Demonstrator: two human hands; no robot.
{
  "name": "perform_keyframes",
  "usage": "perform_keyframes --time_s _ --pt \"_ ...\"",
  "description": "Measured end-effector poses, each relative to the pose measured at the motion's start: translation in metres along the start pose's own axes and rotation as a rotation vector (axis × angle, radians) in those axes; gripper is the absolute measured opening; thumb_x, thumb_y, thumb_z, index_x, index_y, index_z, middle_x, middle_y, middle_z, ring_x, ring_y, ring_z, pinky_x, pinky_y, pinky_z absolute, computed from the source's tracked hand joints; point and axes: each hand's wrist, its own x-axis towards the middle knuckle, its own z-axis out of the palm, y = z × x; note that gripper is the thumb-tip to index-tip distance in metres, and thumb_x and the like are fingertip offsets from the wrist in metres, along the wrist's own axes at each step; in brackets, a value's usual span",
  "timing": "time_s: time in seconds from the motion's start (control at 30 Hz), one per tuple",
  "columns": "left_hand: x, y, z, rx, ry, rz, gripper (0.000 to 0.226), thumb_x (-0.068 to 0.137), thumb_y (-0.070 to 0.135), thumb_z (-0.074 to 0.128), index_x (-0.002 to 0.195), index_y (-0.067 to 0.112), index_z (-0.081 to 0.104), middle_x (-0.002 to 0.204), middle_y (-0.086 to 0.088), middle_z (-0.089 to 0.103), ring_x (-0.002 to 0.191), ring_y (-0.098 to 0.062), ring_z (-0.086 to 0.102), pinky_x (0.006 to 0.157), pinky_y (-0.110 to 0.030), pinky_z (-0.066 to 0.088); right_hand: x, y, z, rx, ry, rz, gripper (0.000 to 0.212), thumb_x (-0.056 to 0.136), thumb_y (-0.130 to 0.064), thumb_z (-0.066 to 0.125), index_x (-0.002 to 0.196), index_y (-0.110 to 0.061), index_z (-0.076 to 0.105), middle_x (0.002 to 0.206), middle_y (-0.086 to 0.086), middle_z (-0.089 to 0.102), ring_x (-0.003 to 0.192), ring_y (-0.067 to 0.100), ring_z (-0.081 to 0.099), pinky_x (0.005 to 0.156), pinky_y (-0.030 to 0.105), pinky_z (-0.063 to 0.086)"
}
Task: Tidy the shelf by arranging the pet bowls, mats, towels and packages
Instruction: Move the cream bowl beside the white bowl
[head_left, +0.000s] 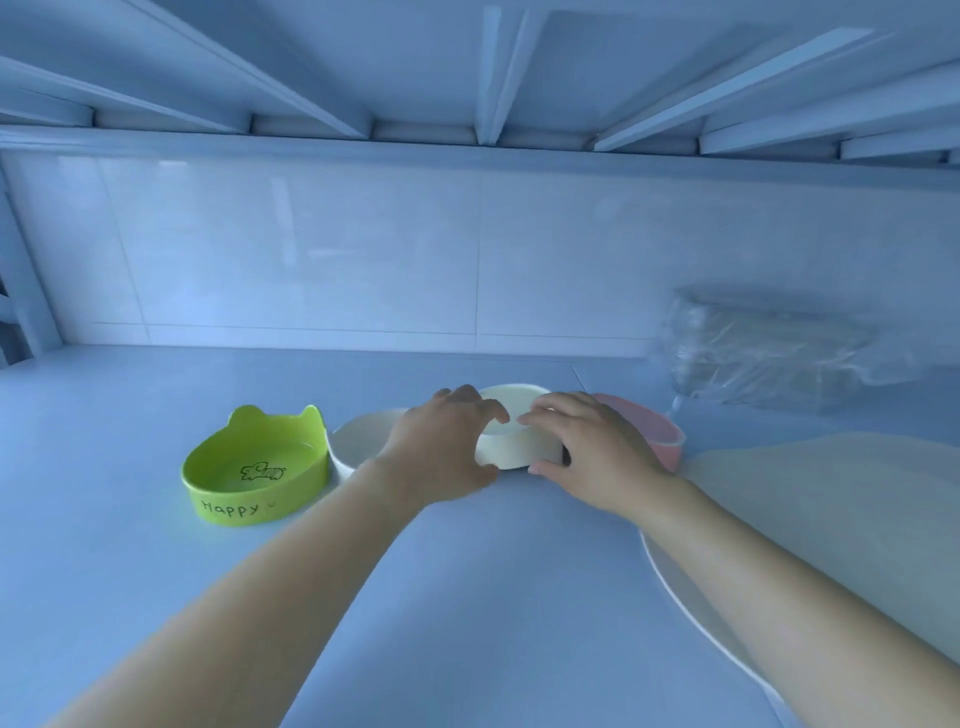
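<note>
Hands, left hand (447, 441) and right hand (587, 447), clamp the cream bowl (514, 441) mid-shelf between white bowl (358, 441) and pink bowl (662, 441), I judge to line up the row.

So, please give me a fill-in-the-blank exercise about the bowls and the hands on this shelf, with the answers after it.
1. Both hands, left and right, grip the ____ bowl.
2. The word printed on the green bowl is ____.
3. Behind the right hand stands a ____ bowl.
4. The plastic-wrapped package lies at the back ____ of the shelf.

Answers: cream; Happy; pink; right
</note>
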Motion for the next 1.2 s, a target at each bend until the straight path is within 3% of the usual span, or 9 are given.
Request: perform_keyframes --time_s 0.13,0.3,0.5,0.63,0.73,0.83,1.03,1.2 --pt "0.017 0.025 0.024 0.075 -0.046 -0.152 0.055 0.076 0.022 0.064 0.126 0.028 0.042 0.123 0.002 0.045 0.113 -0.019 0.044 0.072 -0.030 0.040 -0.002 0.011 0.014 0.047 0.052 -0.016 0.047 0.081 -0.028 0.067 0.125 -0.027 0.052 0.124 -0.008 0.052 0.114 0.020 0.046 0.092 0.032 0.041" --pt "0.020 0.044 0.049 0.105 0.133 -0.290 0.044 0.080 0.015 0.059 0.121 0.024 0.046 0.121 0.002 0.047 0.112 -0.020 0.044 0.064 -0.030 0.042 0.001 0.018 0.025 0.058 0.161 -0.057 0.047 0.077 -0.016 0.068 0.121 -0.023 0.056 0.117 -0.004 0.058 0.110 0.024 0.050 0.089 0.036 0.041" --pt "0.007 0.043 0.055 0.066 0.259 -0.255 0.047 0.079 0.022 0.060 0.124 0.034 0.052 0.119 0.011 0.055 0.106 -0.017 0.053 0.064 -0.025 0.039 -0.001 0.027 0.030 0.085 0.229 -0.096 0.041 0.070 -0.011 0.067 0.110 -0.017 0.061 0.110 -0.001 0.061 0.102 0.027 0.054 0.082 0.034 0.043" --pt "0.003 0.046 0.050 0.015 0.320 -0.247 0.046 0.077 0.025 0.064 0.121 0.033 0.056 0.118 0.009 0.061 0.099 -0.020 0.059 0.067 -0.029 0.048 -0.003 0.029 0.028 0.158 0.256 -0.078 0.044 0.070 -0.010 0.066 0.114 -0.017 0.061 0.115 -0.002 0.061 0.107 0.027 0.053 0.087 0.036 0.044" --pt "0.003 0.047 0.048 0.008 0.341 -0.239 0.046 0.076 0.025 0.065 0.121 0.031 0.057 0.117 0.008 0.063 0.096 -0.022 0.061 0.065 -0.027 0.044 -0.006 0.030 0.028 0.215 0.283 -0.082 0.045 0.070 -0.008 0.068 0.115 -0.015 0.061 0.118 -0.001 0.061 0.109 0.028 0.054 0.087 0.039 0.046" --pt "0.003 0.045 0.048 -0.011 0.394 -0.231 0.042 0.073 0.025 0.067 0.115 0.031 0.062 0.106 0.008 0.068 0.085 -0.023 0.062 0.060 -0.025 0.036 -0.007 0.030 0.027 0.270 0.322 -0.081 0.044 0.071 -0.005 0.067 0.114 -0.014 0.061 0.119 0.001 0.059 0.110 0.029 0.054 0.087 0.041 0.049" --pt "0.002 0.045 0.040 -0.094 0.543 -0.263 0.029 0.066 0.040 0.059 0.093 0.030 0.064 0.074 0.007 0.065 0.066 -0.022 0.058 0.056 -0.031 0.047 -0.005 0.025 0.018 0.314 0.456 -0.110 0.047 0.068 0.002 0.066 0.111 -0.015 0.059 0.117 0.000 0.059 0.104 0.027 0.056 0.078 0.033 0.051" --pt "-0.003 0.046 0.033 -0.214 0.599 -0.351 0.030 0.069 0.037 0.073 0.097 0.028 0.066 0.077 0.008 0.066 0.067 -0.017 0.059 0.059 -0.027 0.042 -0.006 0.022 0.016 0.329 0.459 -0.113 0.051 0.072 0.001 0.066 0.120 -0.014 0.055 0.126 0.003 0.055 0.112 0.028 0.054 0.081 0.037 0.052"
